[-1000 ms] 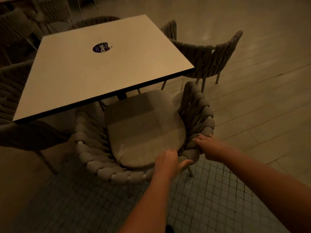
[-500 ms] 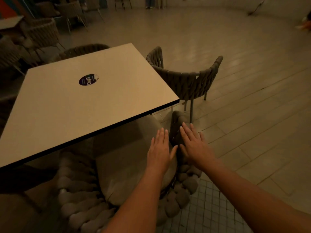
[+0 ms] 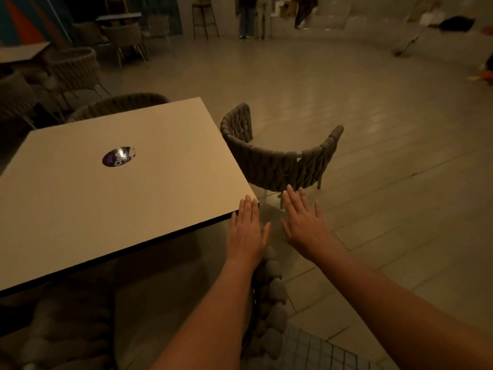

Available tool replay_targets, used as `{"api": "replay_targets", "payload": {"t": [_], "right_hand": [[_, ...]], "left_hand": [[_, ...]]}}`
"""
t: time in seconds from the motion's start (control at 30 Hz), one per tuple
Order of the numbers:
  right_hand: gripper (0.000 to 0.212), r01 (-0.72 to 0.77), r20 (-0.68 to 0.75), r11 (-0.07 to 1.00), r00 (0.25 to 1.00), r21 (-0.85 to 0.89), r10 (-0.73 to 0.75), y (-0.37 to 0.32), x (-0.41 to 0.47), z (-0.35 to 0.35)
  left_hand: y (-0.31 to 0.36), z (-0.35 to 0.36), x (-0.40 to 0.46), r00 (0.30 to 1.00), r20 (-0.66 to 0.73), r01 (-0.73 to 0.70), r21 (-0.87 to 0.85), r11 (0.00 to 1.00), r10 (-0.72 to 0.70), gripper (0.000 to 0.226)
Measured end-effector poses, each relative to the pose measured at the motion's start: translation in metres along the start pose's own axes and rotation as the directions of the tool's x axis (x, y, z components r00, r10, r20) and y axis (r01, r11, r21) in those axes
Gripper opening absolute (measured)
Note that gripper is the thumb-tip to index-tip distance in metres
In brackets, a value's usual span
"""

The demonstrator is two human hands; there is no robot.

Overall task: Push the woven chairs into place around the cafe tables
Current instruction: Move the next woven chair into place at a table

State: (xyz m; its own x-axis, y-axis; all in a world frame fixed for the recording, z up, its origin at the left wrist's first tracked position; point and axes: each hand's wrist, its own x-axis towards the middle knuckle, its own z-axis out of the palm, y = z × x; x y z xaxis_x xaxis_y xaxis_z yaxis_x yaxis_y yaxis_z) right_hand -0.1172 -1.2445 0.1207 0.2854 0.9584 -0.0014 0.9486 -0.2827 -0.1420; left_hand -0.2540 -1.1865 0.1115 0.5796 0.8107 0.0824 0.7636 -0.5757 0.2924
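We hold both hands out flat, palms down, in front of us over the near chair. Our left hand has its fingers straight and pressed close together, the tips reaching over the near right corner of the square counter; whether they touch that corner we cannot tell. Our right hand lies just beside it, fingers straight and slightly spread, holding nothing.

The near woven chair sits tucked under the counter's near edge, its thick braided rim running below our left forearm and its seat mostly in the shadow beneath the top. A second woven chair stands at the counter's right side, close to the far right corner, its curved back turned toward us and its seat open toward the floor beyond. The rim of a third woven chair shows past the counter's far edge.

A dark oval sticker lies on the pale counter top. To the far left stand more woven chairs around another table. A tall stool and the legs of standing people show at the far end of the tiled floor.
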Motion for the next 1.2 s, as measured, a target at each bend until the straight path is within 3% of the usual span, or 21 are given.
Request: {"api": "replay_targets", "payload": {"t": [0.47, 0.8, 1.2], "right_hand": [[0.066, 0.036, -0.069, 0.999, 0.997, -0.007, -0.036, 0.112, 0.106, -0.033], [0.065, 0.05, -0.072, 0.999, 0.996, -0.011, -0.051, 0.159, 0.205, -0.041], [0.064, 0.067, 0.027, 0.998, 0.997, 0.008, -0.067, 0.193, 0.31, -0.018]], "left_hand": [[0.08, 0.015, 0.141, 0.999, -0.008, 0.042, -0.017, 0.999, -0.042, 0.065], [0.081, 0.03, 0.261, 0.997, -0.067, 0.029, -0.014, 0.999, -0.03, 0.065], [0.057, 0.07, 0.366, 0.997, 0.045, 0.054, 0.065, 0.996, -0.057, 0.069]]}}
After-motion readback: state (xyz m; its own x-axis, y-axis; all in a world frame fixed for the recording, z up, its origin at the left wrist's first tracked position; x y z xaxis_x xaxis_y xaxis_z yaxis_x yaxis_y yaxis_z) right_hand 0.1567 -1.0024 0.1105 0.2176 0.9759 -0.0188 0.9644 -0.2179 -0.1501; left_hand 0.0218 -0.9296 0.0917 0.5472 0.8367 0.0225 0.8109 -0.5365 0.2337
